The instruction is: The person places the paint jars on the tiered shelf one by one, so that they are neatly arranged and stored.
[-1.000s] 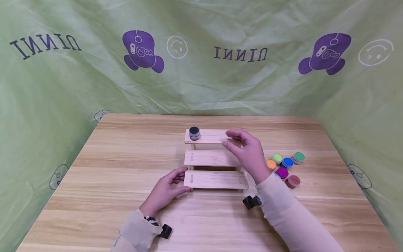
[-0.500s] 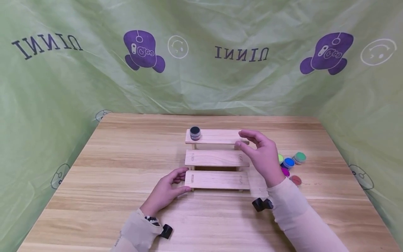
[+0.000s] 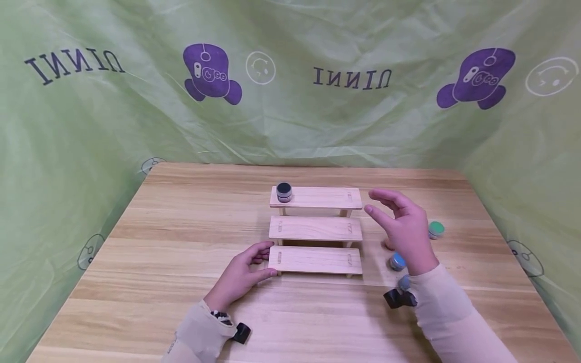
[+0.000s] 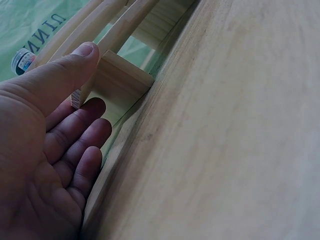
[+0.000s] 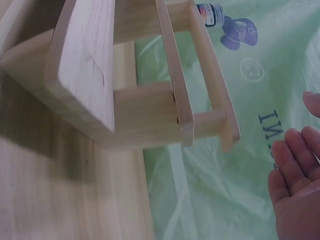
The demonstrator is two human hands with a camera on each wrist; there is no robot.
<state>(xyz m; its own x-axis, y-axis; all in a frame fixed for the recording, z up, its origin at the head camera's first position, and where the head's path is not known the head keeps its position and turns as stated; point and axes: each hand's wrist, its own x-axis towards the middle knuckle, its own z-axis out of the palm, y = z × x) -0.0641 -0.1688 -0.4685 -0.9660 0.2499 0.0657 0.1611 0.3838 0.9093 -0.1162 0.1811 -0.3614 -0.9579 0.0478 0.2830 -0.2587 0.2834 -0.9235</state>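
A three-tier wooden display stand (image 3: 315, 229) stands mid-table in the head view. On the left end of its top tier sits a small jar with a black lid (image 3: 284, 192), visible too in the left wrist view as a clear jar (image 4: 23, 61). My left hand (image 3: 240, 275) holds the left end of the lowest tier, thumb at the front corner and fingers curled by the side. My right hand (image 3: 404, 227) hovers right of the stand, holding nothing, fingers loosely bent and thumb apart. Beneath it lie a blue-lidded jar (image 3: 397, 261) and a green-lidded jar (image 3: 436, 229); the hand hides others.
A wooden table (image 3: 181, 222) carries everything. Green printed cloth (image 3: 290, 126) hangs behind and on both sides. Another bluish jar (image 3: 404, 282) shows partly beside the right wrist's black camera (image 3: 399, 298).
My right hand has moved right, away from the top tier and over the coloured jars, covering several of them. The left hand stays on the stand, and the black-lidded jar stays put.
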